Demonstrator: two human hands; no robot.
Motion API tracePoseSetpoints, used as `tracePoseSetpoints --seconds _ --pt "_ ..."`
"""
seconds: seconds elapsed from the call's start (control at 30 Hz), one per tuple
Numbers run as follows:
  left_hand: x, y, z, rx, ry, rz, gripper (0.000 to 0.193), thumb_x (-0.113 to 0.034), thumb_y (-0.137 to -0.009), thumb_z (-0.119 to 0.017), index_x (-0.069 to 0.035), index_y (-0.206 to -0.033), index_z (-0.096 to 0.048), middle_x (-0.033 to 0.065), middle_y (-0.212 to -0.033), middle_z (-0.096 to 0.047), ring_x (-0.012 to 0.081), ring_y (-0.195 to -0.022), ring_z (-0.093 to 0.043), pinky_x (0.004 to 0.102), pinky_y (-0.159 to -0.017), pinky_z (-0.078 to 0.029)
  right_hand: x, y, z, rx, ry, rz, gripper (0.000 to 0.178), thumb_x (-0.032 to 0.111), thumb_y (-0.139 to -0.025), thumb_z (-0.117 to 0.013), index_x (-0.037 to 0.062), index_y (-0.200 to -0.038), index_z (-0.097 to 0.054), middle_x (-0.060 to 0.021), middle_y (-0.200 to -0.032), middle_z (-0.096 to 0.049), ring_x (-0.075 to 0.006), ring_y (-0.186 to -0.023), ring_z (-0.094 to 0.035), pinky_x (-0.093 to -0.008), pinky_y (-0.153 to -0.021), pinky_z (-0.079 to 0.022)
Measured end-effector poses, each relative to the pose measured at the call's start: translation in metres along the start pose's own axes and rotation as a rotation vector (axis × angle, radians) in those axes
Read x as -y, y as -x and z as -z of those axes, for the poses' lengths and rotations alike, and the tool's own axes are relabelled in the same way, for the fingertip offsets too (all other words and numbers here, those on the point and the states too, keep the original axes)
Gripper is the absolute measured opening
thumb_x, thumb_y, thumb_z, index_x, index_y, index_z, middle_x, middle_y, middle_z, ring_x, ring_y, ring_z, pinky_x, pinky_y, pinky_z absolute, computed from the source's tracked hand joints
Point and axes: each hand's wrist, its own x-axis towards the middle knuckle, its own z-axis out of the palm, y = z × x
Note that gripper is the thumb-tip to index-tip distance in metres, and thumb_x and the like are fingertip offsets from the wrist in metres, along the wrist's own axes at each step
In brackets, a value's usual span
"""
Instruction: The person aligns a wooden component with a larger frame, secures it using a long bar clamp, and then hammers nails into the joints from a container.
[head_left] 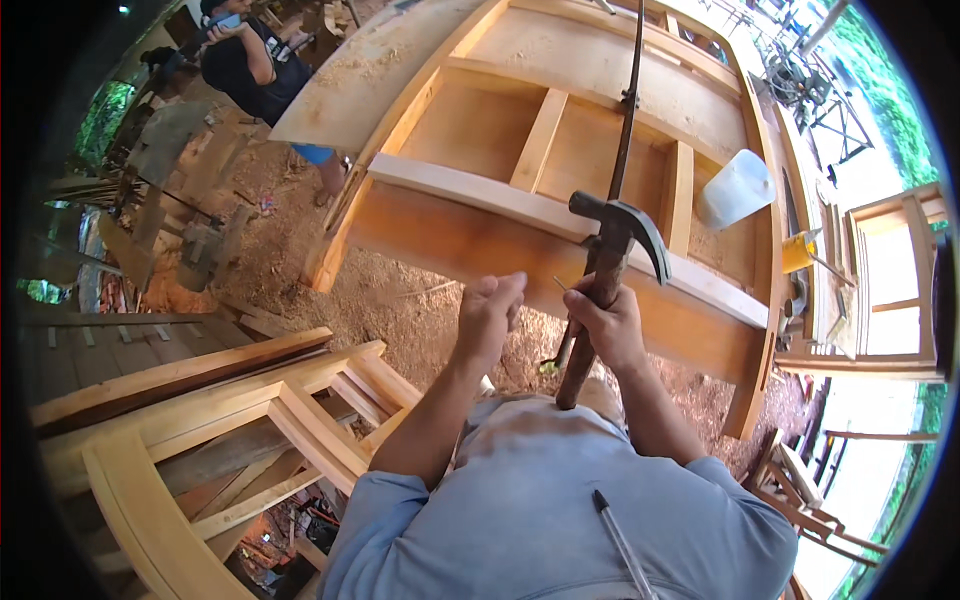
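Note:
My right hand [617,322] is wrapped around the wooden handle of a claw hammer [606,275], held upright with its dark metal head at the top. A thin nail-like piece [561,284] sticks out by that hand's thumb. Just to the left is my left hand [488,318], raised with its fingers curled together; whatever they may hold is hidden. Beyond both hands stands a wooden frame [430,235] with panels and crosspieces. Across it runs a long dark metal clamp bar [627,120], passing behind the hammer. A whitish wooden strip [470,193] lies along the frame's near side.
A translucent plastic container [737,190] rests on the frame at right, near a yellow object [798,252]. Another slatted wooden frame [190,440] is at lower left. Wood shavings cover the ground [400,330]. Another person [255,70] stands at far left.

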Motion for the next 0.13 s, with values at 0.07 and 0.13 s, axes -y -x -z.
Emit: tracePoseSetpoints --seconds 0.07,0.13 --pt "-0.023 -0.002 -0.003 -0.069 -0.272 -0.007 0.014 -0.014 -0.096 -0.067 -0.006 -0.087 -0.060 0.0032 -0.087 -0.067 0.0078 -0.070 -0.061 0.0257 -0.059 -0.046 0.008 -0.001 -0.016 -0.008 -0.008 -0.046 0.012 0.010 -0.093 -0.069 -0.0005 -0.095 -0.064 -0.0024 -0.068 -0.061 -0.0106 -0.056 -0.060 -0.0257 -0.053 -0.048" --pt "-0.036 -0.008 -0.001 -0.131 -0.900 -0.924 0.018 -0.024 -0.093 -0.072 -0.010 -0.086 -0.062 0.0009 -0.078 -0.066 0.0226 -0.066 -0.066 0.0381 -0.058 -0.051 0.008 -0.006 -0.028 -0.045 0.020 -0.060 0.014 0.011 -0.093 -0.070 -0.0003 -0.098 -0.064 -0.0030 -0.069 -0.061 -0.0111 -0.056 -0.060 -0.0263 -0.053 -0.050"
